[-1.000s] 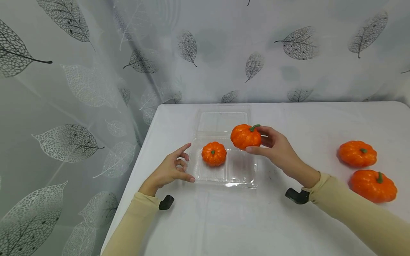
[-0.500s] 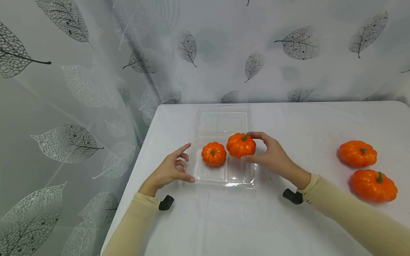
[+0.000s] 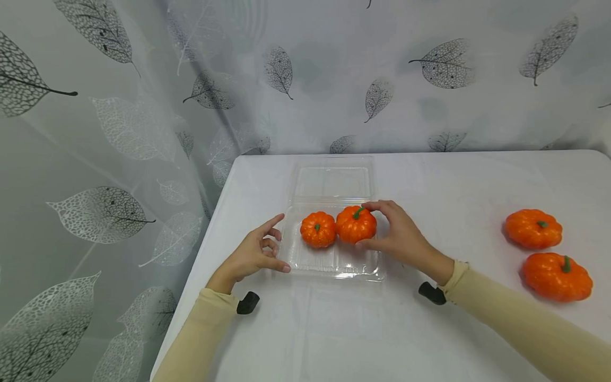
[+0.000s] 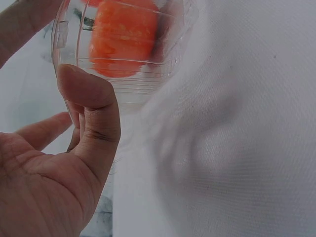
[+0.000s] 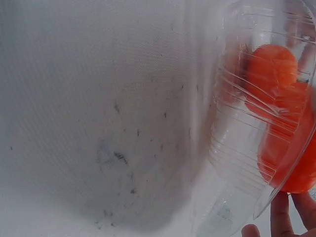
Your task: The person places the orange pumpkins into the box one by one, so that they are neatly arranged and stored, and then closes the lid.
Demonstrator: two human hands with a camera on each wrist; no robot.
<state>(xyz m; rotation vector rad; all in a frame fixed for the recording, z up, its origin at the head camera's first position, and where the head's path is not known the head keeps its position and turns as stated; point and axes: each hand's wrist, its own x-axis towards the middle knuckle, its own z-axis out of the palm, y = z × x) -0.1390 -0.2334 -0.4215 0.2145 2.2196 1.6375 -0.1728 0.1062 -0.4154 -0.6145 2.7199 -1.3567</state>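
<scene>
A clear plastic clamshell box point(image 3: 310, 260) lies with its lid folded back on the table. In its left half sits a small orange pumpkin point(image 3: 318, 229) with a green stem. My right hand point(image 3: 401, 233) grips a second pumpkin point(image 3: 356, 225) between thumb and fingers, low over the box's right half and close against the first one. At the box's left rim is my left hand point(image 3: 253, 253), thumb and forefinger spread along the edge. The left wrist view shows the left thumb point(image 4: 89, 94) right at the clear wall, with orange showing through it.
Two more orange pumpkins, one farther back point(image 3: 532, 229) and one nearer point(image 3: 556, 277), rest on the right side of the white-covered table point(image 3: 429, 339). A leaf-patterned curtain point(image 3: 324, 69) hangs behind and along the left.
The right hand has carried its pumpkin left and down into the box's right half, beside the first pumpkin. My left hand and the other pumpkins stay where they were.
</scene>
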